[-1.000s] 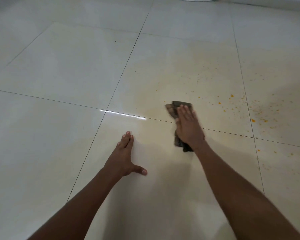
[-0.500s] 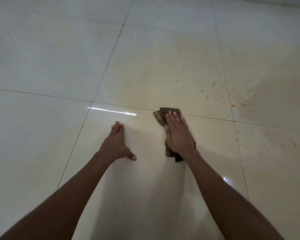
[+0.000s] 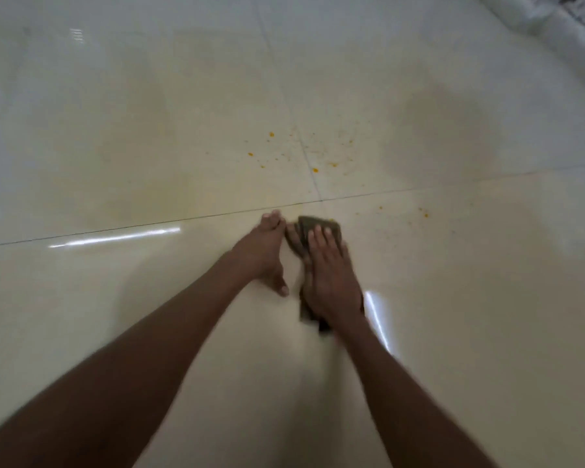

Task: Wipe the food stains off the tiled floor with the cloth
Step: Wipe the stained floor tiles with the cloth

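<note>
The cloth (image 3: 304, 231), a dark folded rag, lies flat on the tiled floor (image 3: 470, 298) with the right hand (image 3: 331, 278) spread on top of it, fingers straight and pressing down rather than curled round it. Its long axis runs the way that forearm runs, from the wrist out past the fingertips, and a corner of it shows beyond them. Just beside it, the left hand (image 3: 262, 253) rests flat on bare tile, fingers together and relaxed, thumb splayed toward the cloth; it looks like a prop for the person's weight and holds nothing.

The food stains (image 3: 314, 153), a scatter of orange specks, lie ahead of the pressing palm, past the grout line (image 3: 217, 216) that crosses just beyond the fingertips. A smaller group sits ahead and off to the right. So the wiping hand is the nearer one, and I'd judge the next stroke has to push forward, along the cloth's length, across that joint.
</note>
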